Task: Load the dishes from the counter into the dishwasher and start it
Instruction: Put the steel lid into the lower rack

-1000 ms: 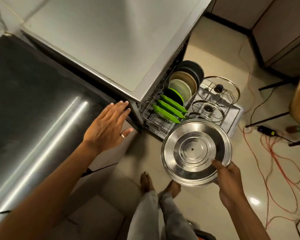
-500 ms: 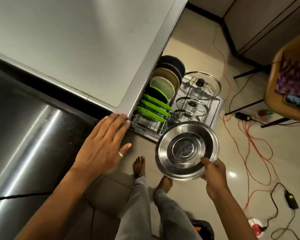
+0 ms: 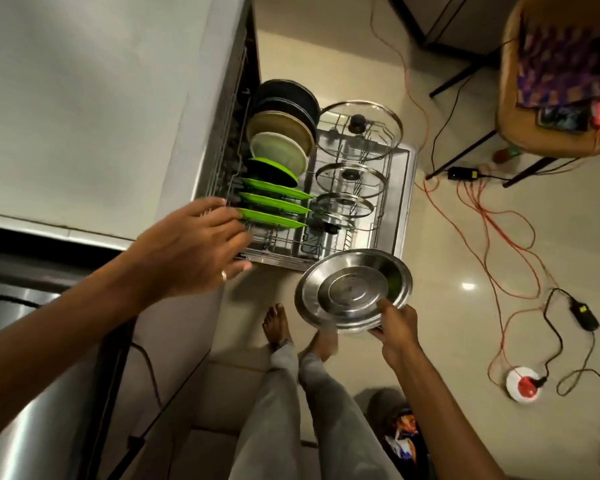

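Over the dishwasher rack [image 3: 274, 257], left hand [image 3: 191, 251] hovers open; right hand [image 3: 397, 327] pinches steel plate [image 3: 352, 289], not yet loaded. Green plates [image 3: 274, 204], bowls [image 3: 281, 154], glass lids [image 3: 359, 133] racked; start pending.

The left hand [image 3: 194, 247] covers the near corner of the rack [image 3: 404, 202] and the ends of the green plates [image 3: 278, 206]; whether its fingers touch the wire cannot be told. The rack's inner side is hidden under the dishwasher top [image 3: 84, 98]. The right hand [image 3: 397, 329] has its fingers out of sight beneath the steel plate [image 3: 350, 289] (only the thumb shows on top). The chair [image 3: 508, 98] is cut off by the edge, and a colourful bundle [image 3: 404, 434] by the legs is too blurred to name.
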Motion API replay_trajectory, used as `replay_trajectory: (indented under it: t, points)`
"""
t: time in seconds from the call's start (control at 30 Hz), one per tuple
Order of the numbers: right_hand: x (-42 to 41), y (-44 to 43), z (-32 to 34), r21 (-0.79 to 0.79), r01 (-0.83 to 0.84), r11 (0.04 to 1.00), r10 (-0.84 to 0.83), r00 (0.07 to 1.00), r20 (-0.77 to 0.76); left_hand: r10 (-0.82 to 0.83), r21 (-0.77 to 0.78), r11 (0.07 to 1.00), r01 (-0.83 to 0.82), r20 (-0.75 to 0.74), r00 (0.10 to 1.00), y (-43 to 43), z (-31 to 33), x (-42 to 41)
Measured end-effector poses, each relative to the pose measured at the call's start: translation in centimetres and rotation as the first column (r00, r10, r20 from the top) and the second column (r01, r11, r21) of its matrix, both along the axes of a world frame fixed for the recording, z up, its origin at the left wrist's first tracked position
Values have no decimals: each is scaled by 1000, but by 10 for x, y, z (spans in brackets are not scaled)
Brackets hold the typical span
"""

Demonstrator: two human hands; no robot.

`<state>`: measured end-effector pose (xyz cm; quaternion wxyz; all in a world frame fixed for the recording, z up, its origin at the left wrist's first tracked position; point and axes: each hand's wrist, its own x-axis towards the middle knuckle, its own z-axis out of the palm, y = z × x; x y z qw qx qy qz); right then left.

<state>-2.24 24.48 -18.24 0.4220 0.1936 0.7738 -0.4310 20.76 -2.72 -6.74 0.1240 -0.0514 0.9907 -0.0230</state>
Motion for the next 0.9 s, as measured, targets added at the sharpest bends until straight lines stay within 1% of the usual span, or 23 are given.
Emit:
replay_trajectory:
  t: [0.13, 0.2, 0.27, 0.33, 0.4, 0.6, 0.77, 0.9]
  points:
    - [-5, 0, -39, -24, 186, 982, -181, 976, 125, -25, 22, 999, 24, 30, 999, -6, -3, -4]
    - [-7, -3, -55, -38, 241, 970, -232, 958, 167, -40, 15, 999, 39, 47, 998, -6, -6, -6]
    - [-10, -7, -70, -52, 271, 961, -256, 947, 195, -31, 20, 999, 31, 1, 1000, -5, -9, -7]
    - [-14, -13, -83, -70, 278, 958, -258, 943, 210, 4, 34, 999, -2, -65, 998, -4, -10, -6]
    - [-19, -20, -98, -83, 277, 957, -255, 943, 212, 43, 37, 999, -40, -90, 995, -3, -12, -6]
    - [-33, -50, -133, -43, 297, 954, -284, 939, 195, 95, -4, 995, -96, -37, 995, -4, -18, -7]
    - [-37, -67, -160, 39, 267, 963, -270, 949, 166, 104, 33, 994, -103, -44, 994, -3, -21, -7]
    - [-36, -78, -171, 58, 258, 964, -264, 952, 154, 120, 51, 992, -119, -35, 992, -4, -28, -3]
